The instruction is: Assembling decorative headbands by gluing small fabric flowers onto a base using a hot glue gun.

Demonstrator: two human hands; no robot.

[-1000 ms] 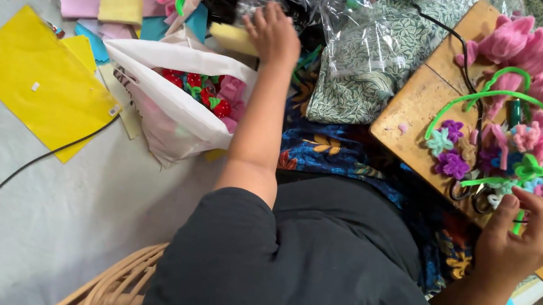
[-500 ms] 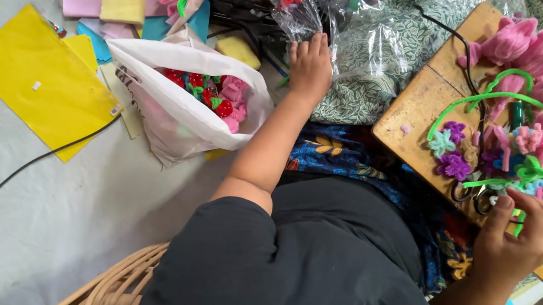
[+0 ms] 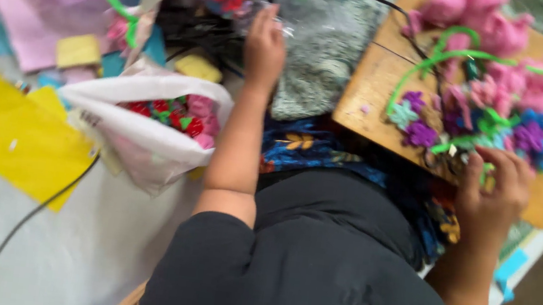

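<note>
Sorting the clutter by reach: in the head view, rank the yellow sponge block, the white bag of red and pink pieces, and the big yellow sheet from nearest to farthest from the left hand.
Measured from the left hand:
1. Yellow sponge block, just to its left and slightly nearer the body.
2. White bag, lower left, beside the forearm.
3. Big yellow sheet, far left on the grey cloth.

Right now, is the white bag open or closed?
Open: the white bag gapes at its mouth, showing red and pink craft pieces inside.

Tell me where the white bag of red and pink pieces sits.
In the head view, the white bag lies left of the left arm, between the yellow sheet and the yellow sponge.
</note>
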